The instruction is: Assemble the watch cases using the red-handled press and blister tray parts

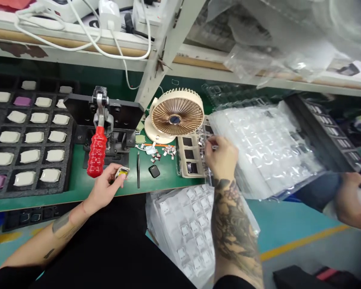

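My left hand (104, 188) is closed around a small, light-rimmed watch case (122, 172) with yellow showing inside, just over the front edge of the green bench. My right hand (222, 156) hovers at the right side of a partitioned tray (183, 170), thumb and fingers pinched together; what lies between them I cannot make out. Between my hands, black tweezers (138, 170) and a dark square watch-like piece (154, 171) lie on the bench. Small white-and-brown pieces (169, 151) are scattered behind them.
A toggle press with a red handle (96, 154) stands behind my left hand. Left of it, a black foam tray (66, 176) holds pale cases. A beige fan (177, 114) stands centrally. Plastic-covered trays (261, 148) lie right; another blister tray (180, 224) sits below. Another person's arm (353, 200) shows far right.
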`<action>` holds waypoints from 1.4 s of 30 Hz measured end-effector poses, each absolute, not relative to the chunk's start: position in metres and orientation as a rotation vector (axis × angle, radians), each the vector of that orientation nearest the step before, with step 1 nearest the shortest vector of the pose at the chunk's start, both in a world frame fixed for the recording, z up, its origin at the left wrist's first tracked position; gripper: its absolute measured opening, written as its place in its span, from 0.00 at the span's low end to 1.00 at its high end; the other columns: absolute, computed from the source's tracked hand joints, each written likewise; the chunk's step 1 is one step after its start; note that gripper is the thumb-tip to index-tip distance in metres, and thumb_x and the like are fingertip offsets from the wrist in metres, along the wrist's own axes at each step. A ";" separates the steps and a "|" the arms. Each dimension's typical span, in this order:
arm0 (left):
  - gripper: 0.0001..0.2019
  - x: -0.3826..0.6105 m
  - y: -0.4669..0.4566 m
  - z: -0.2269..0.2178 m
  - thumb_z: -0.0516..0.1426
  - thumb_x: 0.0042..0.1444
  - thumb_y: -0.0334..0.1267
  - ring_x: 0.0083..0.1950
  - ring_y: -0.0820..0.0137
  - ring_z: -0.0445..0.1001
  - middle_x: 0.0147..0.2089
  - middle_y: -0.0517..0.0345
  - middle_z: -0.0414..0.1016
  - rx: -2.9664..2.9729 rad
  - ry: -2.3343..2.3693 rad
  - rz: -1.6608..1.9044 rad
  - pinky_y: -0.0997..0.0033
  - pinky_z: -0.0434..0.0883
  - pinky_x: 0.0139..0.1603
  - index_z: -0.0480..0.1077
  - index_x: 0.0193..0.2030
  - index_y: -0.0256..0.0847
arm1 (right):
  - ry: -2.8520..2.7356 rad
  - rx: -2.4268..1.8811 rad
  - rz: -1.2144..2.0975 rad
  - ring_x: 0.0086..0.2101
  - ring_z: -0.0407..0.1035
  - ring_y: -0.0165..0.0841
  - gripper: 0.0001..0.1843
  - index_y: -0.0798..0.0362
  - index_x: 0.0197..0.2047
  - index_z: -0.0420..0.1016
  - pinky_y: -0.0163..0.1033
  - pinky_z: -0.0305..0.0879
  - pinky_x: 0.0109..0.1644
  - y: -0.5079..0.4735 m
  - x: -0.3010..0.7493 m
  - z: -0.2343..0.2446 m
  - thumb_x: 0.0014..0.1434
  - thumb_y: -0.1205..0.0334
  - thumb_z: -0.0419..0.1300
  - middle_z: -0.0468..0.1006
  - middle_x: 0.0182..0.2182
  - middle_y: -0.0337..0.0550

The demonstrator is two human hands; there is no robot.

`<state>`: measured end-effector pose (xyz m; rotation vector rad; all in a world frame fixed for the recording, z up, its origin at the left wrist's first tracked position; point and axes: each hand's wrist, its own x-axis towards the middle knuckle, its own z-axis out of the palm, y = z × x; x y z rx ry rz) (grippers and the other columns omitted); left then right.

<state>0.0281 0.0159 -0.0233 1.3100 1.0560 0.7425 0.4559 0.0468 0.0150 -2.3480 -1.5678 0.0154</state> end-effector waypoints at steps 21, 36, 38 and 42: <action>0.05 0.037 0.022 -0.020 0.61 0.76 0.36 0.37 0.74 0.64 0.37 0.61 0.67 1.935 0.875 0.621 0.70 0.62 0.40 0.76 0.47 0.38 | -1.416 -1.318 0.625 0.49 0.76 0.30 0.12 0.49 0.49 0.87 0.42 0.76 0.57 -0.029 0.234 -0.026 0.66 0.72 0.69 0.84 0.43 0.42; 0.13 0.016 0.032 -0.033 0.62 0.74 0.43 0.31 0.75 0.65 0.31 0.62 0.70 1.741 0.969 0.628 0.73 0.63 0.33 0.76 0.39 0.37 | -1.942 -1.397 0.152 0.56 0.74 0.34 0.23 0.58 0.62 0.78 0.42 0.75 0.63 -0.034 0.222 -0.029 0.74 0.50 0.62 0.83 0.56 0.49; 0.12 0.014 0.032 -0.034 0.63 0.73 0.42 0.31 0.75 0.66 0.31 0.61 0.71 1.790 0.952 0.608 0.74 0.65 0.34 0.77 0.39 0.37 | -1.969 -1.430 0.076 0.56 0.74 0.31 0.23 0.56 0.62 0.78 0.40 0.74 0.63 -0.038 0.220 -0.029 0.76 0.48 0.59 0.83 0.56 0.47; 0.07 0.019 0.027 -0.032 0.66 0.70 0.39 0.34 0.74 0.76 0.36 0.58 0.80 1.759 0.964 0.715 0.76 0.73 0.40 0.82 0.45 0.37 | -1.833 -1.514 0.073 0.61 0.74 0.29 0.22 0.52 0.66 0.76 0.38 0.74 0.66 -0.069 0.224 -0.039 0.75 0.51 0.62 0.81 0.61 0.46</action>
